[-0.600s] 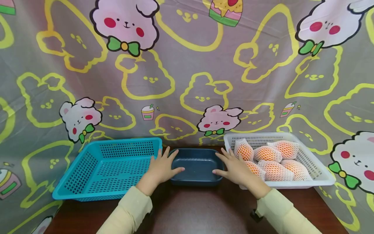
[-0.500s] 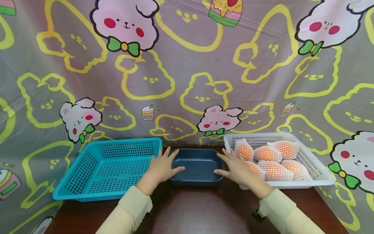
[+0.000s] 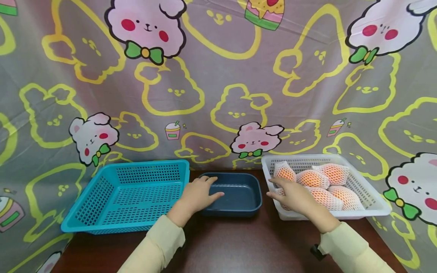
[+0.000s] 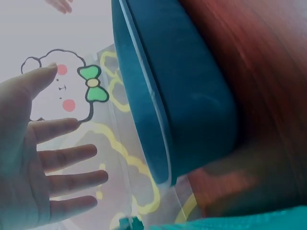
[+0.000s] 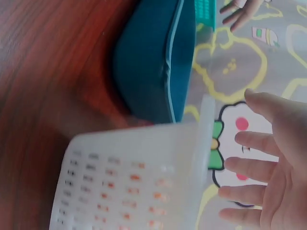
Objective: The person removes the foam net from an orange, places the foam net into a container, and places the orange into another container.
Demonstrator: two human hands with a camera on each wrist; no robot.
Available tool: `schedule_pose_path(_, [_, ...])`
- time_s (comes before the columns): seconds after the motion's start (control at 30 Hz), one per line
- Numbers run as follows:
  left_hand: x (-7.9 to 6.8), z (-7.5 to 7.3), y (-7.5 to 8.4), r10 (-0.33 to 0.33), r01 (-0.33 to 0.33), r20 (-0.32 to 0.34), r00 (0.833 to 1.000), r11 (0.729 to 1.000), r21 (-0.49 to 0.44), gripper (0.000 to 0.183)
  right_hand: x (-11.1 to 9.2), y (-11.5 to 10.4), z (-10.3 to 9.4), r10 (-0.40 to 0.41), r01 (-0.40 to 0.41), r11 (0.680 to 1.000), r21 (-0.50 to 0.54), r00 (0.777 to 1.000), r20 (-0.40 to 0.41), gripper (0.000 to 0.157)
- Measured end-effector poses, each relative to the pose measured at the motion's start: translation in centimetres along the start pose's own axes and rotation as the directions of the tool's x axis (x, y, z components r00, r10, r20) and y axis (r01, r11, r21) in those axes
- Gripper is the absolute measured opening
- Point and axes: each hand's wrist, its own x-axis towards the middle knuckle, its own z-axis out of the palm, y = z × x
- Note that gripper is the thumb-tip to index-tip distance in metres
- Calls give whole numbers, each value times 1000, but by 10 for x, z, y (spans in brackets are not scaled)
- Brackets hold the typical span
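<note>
Hands, two, bare. Left hand (image 3: 199,194): raised at the left end of the tub (image 3: 235,195), thumb toward its middle; fingers extended and apart in the left wrist view, grasping nothing. Right hand (image 3: 295,195): above the near left part of the white basket (image 3: 373,211); fingers extended and parted in the right wrist view, likewise released and well clear of the basket's rim.

Step in hand, as judged: a reach toward the fruit (image 3: 346,198), with no grip made. Next move, as judged: lower the right hand onto one fruit and curl the fingers round its net, the left hand free to steady the tub. The nets look soft and may slip on the skin, so a full wrap seems safer than a pinch.

Containers, three, in a row on the table (image 3: 235,246):

Teal basket (image 3: 143,199), left: slotted floor and walls; no fruit seen in it.

Tub, middle: dark blue, solid-walled, smaller than either basket; floor visible, no fruit seen; left end partly hidden by the hand.

White basket, right: slotted; holds all the fruit in view, orange, each in a white net, lying close together. Five show plainly; more netting shows beside the right hand, exact count uncertain.
</note>
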Motion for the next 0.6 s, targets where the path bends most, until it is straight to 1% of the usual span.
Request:
schedule_pose_path(0.1, [2, 3, 7, 23, -24, -17, 1000, 1000, -13, 70, -4, 7, -6, 12, -12, 1000, 12, 1000, -17, 53])
schedule_pose_path(0.2, [4, 6, 13, 47, -48, -26, 999, 998, -44, 67, -7, 14, -12, 25, -24, 999, 20, 1000, -9, 50])
schedule_pose_path(0.27, [6, 9, 17, 56, -58, -25, 998, 994, -91, 65, -9, 18, -15, 34, -34, 999, 27, 999, 3, 50])
schedule_pose_path(0.33, [7, 13, 21, 63, -66, -23, 998, 985, -162, 62, -11, 23, -17, 36, -37, 999, 38, 999, 16, 50])
schedule_pose_path(0.43, [11, 20, 27, 57, -58, -13, 998, 957, -283, 58, -15, 33, -17, 35, -36, 998, 49, 999, 10, 50])
schedule_pose_path(0.5, [13, 25, 32, 56, -56, -11, 998, 931, -361, 56, -17, 40, -17, 24, -24, 998, 60, 1000, 1, 50])
schedule_pose_path(0.6, [14, 32, 40, 59, -55, -6, 998, 882, -468, 55, -19, 49, -15, 9, -8, 997, 76, 1000, -8, 50])
